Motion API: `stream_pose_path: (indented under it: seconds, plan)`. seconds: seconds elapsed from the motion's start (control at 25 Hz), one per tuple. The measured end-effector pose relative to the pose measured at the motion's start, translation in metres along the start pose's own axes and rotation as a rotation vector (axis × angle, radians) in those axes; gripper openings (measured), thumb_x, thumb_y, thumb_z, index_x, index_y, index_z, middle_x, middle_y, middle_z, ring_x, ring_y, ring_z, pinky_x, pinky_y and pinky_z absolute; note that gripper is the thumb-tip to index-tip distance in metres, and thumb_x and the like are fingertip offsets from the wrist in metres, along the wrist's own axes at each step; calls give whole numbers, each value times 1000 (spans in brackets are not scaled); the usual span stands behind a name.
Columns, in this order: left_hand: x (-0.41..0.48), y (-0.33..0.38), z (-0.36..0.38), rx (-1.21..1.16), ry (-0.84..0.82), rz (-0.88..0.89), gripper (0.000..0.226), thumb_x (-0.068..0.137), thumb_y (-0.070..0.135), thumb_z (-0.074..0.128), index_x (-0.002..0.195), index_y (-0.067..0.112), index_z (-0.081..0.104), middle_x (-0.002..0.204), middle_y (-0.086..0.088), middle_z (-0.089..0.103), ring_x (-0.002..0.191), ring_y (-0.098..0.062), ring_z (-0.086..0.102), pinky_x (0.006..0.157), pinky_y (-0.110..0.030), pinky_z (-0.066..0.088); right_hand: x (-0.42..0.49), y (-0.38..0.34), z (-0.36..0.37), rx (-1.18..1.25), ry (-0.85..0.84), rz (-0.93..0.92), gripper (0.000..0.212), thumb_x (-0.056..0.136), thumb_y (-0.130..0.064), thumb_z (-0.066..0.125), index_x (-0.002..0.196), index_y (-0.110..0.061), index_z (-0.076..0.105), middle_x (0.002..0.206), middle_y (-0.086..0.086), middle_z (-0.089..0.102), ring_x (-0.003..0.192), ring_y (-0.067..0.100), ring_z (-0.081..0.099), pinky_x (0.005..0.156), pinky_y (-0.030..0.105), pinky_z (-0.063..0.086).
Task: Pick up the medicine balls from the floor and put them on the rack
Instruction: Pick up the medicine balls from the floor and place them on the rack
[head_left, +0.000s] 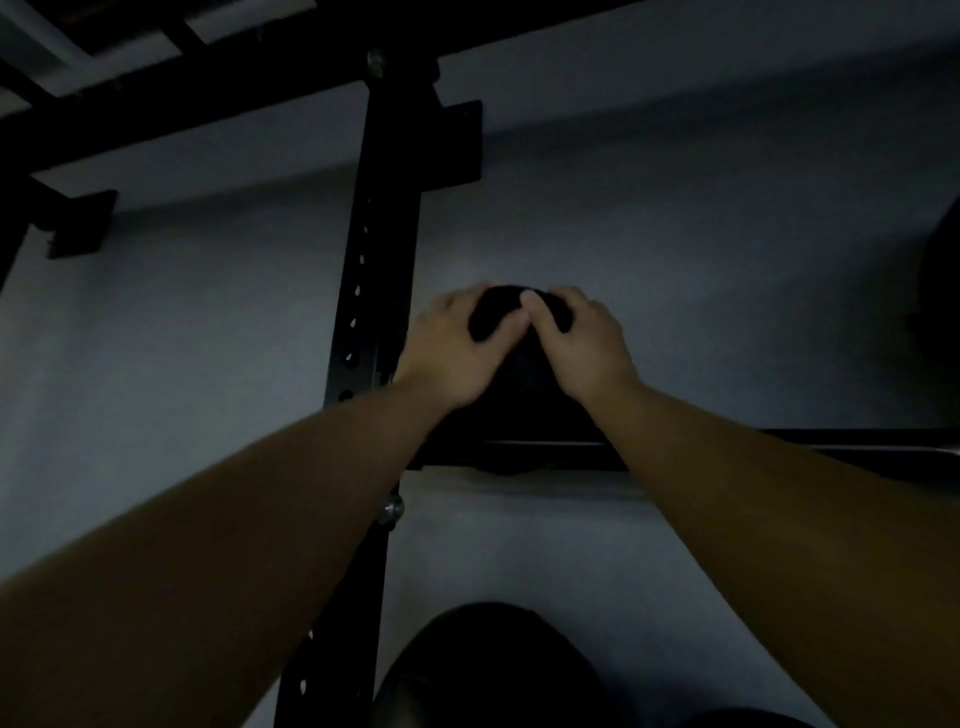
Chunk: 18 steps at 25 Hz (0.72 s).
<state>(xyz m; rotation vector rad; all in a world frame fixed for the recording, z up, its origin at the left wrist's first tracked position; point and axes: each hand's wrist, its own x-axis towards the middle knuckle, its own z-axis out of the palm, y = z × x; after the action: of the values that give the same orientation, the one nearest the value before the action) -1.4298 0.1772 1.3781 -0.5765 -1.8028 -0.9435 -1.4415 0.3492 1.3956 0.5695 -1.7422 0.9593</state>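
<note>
Dim grey wall (675, 218) is backing the black rack (384, 218); I am gripping a black medicine ball (519, 374) on its rail with my left hand (457, 348) and right hand (582, 343).

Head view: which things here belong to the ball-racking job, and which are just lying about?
Job:
- black medicine ball, gripped on the rack rail
- left hand
- right hand
- rack upright
- second dark ball, lower down

Lying about:
- dark round object at right edge, unidentifiable
</note>
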Motion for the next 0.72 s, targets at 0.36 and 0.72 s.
stream_pose_path:
  seconds: [0.36, 0.72]
  plan:
    - [-8, -37, 2, -65, 108, 47, 62, 102, 58, 63, 156, 28, 54, 155, -6, 51, 138, -20, 53, 102, -23, 36, 10, 15, 13, -221, -217, -312, 81, 91, -76, 42, 156, -28, 44, 148, 11, 51, 134, 24, 50, 106, 34, 41]
    - [-25, -22, -8, 54, -33, -77, 100, 88, 88, 36, 171, 31, 29, 176, -5, 32, 157, -37, 37, 125, -55, 36, -44, -13, -23, -505, -370, -27, 80, 101, -75, 34, 166, -44, -1, 177, 2, 8, 157, 34, 19, 124, 54, 24]
